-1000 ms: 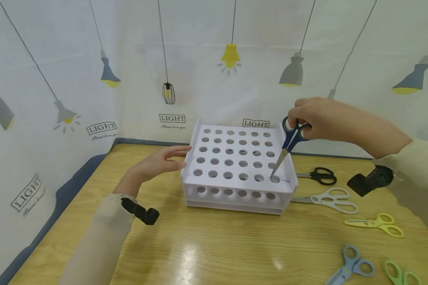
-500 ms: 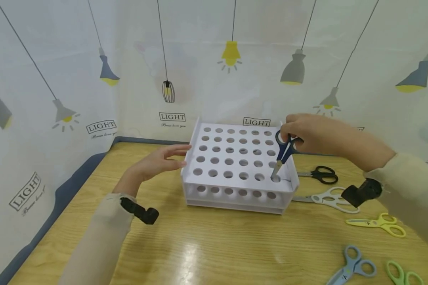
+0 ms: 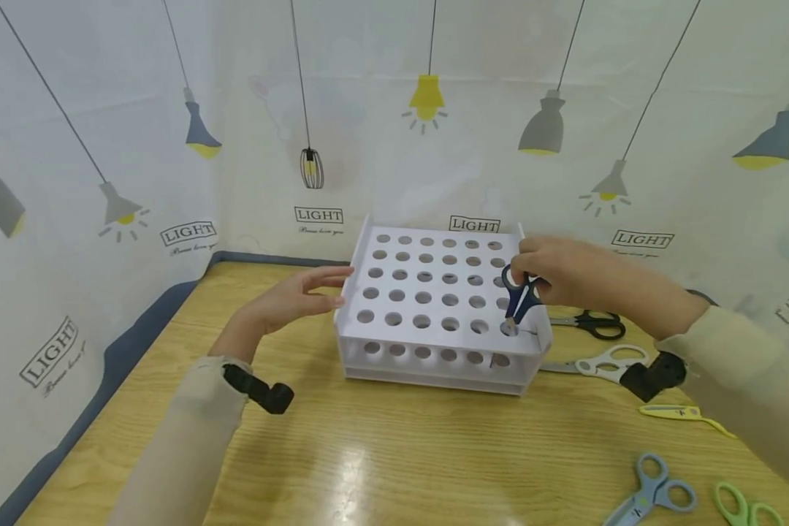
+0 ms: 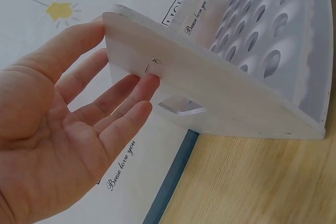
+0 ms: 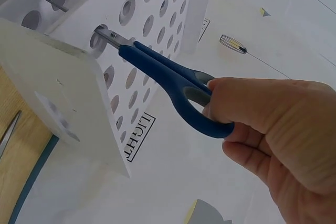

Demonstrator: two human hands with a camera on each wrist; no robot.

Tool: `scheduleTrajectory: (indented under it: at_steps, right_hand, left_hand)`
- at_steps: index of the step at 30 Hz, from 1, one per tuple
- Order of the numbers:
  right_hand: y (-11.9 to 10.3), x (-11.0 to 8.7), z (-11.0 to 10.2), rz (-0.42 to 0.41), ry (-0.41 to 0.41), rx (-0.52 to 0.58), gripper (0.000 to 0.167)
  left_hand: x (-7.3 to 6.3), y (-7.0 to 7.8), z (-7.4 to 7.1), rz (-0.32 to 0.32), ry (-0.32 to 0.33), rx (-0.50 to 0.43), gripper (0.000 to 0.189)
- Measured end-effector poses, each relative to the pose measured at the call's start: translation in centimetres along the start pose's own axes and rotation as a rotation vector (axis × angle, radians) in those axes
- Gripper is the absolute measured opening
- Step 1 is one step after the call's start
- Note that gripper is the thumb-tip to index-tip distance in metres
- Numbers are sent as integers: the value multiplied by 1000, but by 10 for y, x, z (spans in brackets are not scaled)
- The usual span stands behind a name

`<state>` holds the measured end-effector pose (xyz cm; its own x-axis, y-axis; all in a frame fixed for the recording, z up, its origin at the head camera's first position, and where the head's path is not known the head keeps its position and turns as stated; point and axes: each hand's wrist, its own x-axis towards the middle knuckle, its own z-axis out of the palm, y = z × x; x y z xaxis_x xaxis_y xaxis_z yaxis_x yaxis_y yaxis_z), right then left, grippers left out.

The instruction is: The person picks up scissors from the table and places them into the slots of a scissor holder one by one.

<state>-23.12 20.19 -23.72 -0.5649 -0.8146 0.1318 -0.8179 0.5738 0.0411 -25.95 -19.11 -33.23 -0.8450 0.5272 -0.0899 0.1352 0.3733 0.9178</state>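
A white rack (image 3: 404, 332) with rows of round holes stands on the wooden table. My right hand (image 3: 555, 270) pinches the handle loops of dark blue scissors (image 3: 521, 298), blades pointing down. In the right wrist view the blades of the blue scissors (image 5: 168, 77) pass into the front right corner hole, and their tip shows at the lower tier. At the rack's left side my left hand (image 3: 296, 299) is spread, its fingertips against the side panel (image 4: 205, 82), as the left wrist view shows.
Right of the rack lie black scissors (image 3: 598, 324) and white scissors (image 3: 608, 363). Yellow scissors (image 3: 673, 412) are partly covered by the right sleeve. Light blue scissors (image 3: 654, 489) and green scissors (image 3: 743, 508) lie near the front right. A lamp-printed cloth (image 3: 256, 109) hangs behind.
My right hand has moved down and slightly left, lowering the blue scissors so the blades sink deeper into the corner hole. My left hand has stayed at the rack's side.
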Motion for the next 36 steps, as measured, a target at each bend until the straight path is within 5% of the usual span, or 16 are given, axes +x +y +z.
scheduleTrajectory:
  at_steps: [27, 36]
  right_hand:
    - [9, -5, 2, -60, 53, -111, 26]
    - [7, -1, 4, -61, 11, -125, 26]
  left_hand:
    - [1, -1, 1, -11, 4, -11, 59]
    - [0, 0, 1, -19, 3, -10, 60]
